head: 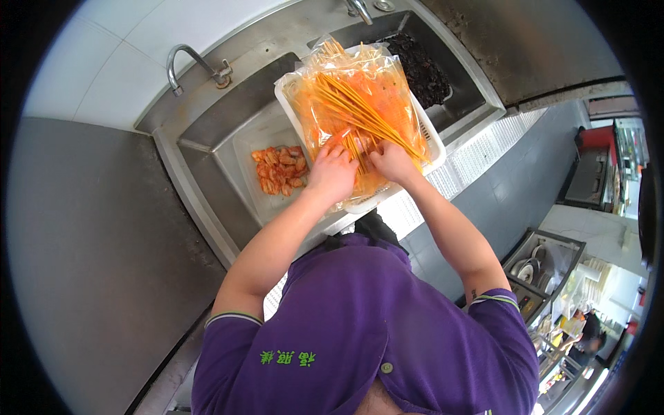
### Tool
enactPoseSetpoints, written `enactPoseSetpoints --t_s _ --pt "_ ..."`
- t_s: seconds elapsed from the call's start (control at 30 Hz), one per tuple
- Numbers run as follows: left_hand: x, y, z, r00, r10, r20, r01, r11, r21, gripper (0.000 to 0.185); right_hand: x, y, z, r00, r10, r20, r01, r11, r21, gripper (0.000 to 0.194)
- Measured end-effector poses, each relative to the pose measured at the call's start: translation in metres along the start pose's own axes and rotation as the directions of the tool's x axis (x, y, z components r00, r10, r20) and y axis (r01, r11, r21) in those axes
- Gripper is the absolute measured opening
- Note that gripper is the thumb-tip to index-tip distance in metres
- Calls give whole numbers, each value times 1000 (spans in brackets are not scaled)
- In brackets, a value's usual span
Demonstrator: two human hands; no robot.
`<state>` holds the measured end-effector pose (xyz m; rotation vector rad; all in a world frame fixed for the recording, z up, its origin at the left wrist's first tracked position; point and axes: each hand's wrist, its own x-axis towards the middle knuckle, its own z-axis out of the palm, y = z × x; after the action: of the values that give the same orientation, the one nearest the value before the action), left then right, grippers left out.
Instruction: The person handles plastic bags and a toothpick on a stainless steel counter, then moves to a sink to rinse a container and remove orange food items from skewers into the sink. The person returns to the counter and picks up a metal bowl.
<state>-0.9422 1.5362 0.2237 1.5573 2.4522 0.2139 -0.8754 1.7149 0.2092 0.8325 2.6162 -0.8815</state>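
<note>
My left hand (pixel 333 170) lies over the near part of a clear plastic bag (pixel 306 111), its fingers bent against orange-red food; whether they grip it cannot be told. Close beside it, my right hand (pixel 392 161) is curled with its fingertips pinched at thin bamboo skewers (pixel 363 111). A long bundle of these skewers slants across the bag, and a few shorter-looking ones show between my hands. Sauce-coated orange food (pixel 386 96) fills much of the bag. Everything here rests on a white plastic basket (pixel 438 150) set across the sink.
In the left basin of the steel sink (pixel 207 168), a translucent tray (pixel 244 150) holds red-marinated meat pieces (pixel 280 168). Dark, wet food (pixel 423 70) lies in the right basin. Two faucets (pixel 199 65) rise behind. A counter with pans (pixel 529 270) and a person (pixel 589 342) are at far right.
</note>
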Motion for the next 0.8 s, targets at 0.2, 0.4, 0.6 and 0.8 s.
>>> enactPoseSetpoints --t_s 0.2,0.4,0.6,0.8 --pt "-2 2 -5 1000 -2 -16 1 993 -114 37 -12 1 -10 992 46 118 -98 870 483 34" --pt "-9 20 -8 946 188 266 -154 978 -144 34 -10 -1 -16 1000 -9 -1 9 956 295 30" --pt "-17 29 -4 962 249 114 -232 963 -140 28 -9 -4 9 958 -155 -239 94 964 -248 39" --pt "-21 28 2 969 246 31 -241 964 -111 20 -1 -4 1 997 -76 -8 77 996 48 40"
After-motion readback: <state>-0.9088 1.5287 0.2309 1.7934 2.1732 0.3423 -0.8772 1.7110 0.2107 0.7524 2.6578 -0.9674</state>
